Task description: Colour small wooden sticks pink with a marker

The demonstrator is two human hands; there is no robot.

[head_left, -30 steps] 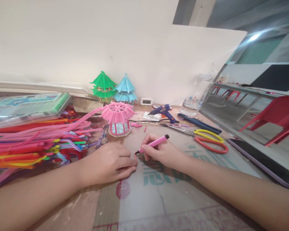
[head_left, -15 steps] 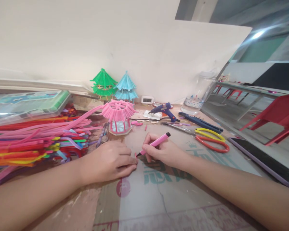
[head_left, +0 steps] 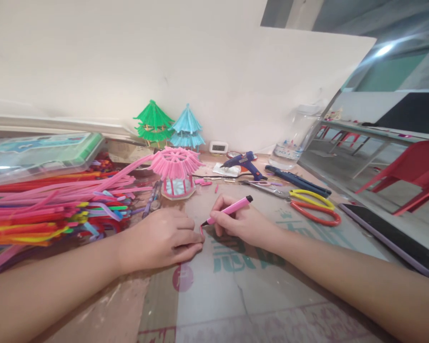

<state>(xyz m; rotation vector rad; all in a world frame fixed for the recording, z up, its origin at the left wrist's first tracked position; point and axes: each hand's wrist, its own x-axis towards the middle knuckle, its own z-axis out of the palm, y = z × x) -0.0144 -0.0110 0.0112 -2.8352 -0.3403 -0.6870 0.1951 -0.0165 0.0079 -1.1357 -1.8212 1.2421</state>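
Observation:
A pink marker pen (head_left: 232, 209) with a black tip and black end is gripped in my right hand (head_left: 241, 221), fingers closed round its barrel. Its tip meets, or nearly meets, a small thin pink stick (head_left: 201, 230) that pokes out at the fingertips of my left hand (head_left: 168, 238). That hand rests on the printed sheet with its fingers closed on the stick; most of the stick is hidden. Just behind my hands stands a small pavilion model (head_left: 177, 174) with a pink pipe-cleaner roof and pink posts on a base.
Bundled pipe cleaners (head_left: 57, 205) and a plastic case (head_left: 46, 155) fill the left side. Green (head_left: 153, 124) and blue (head_left: 188, 128) roofed models stand by the wall. Rightward lie a glue gun (head_left: 245, 163), dark blue tool (head_left: 296, 181), scissors (head_left: 312, 209), phone (head_left: 389, 238) and plastic jar (head_left: 289, 147).
The marker's tip has shifted slightly up along the pink stick, away from me. My left hand has stayed nearly still.

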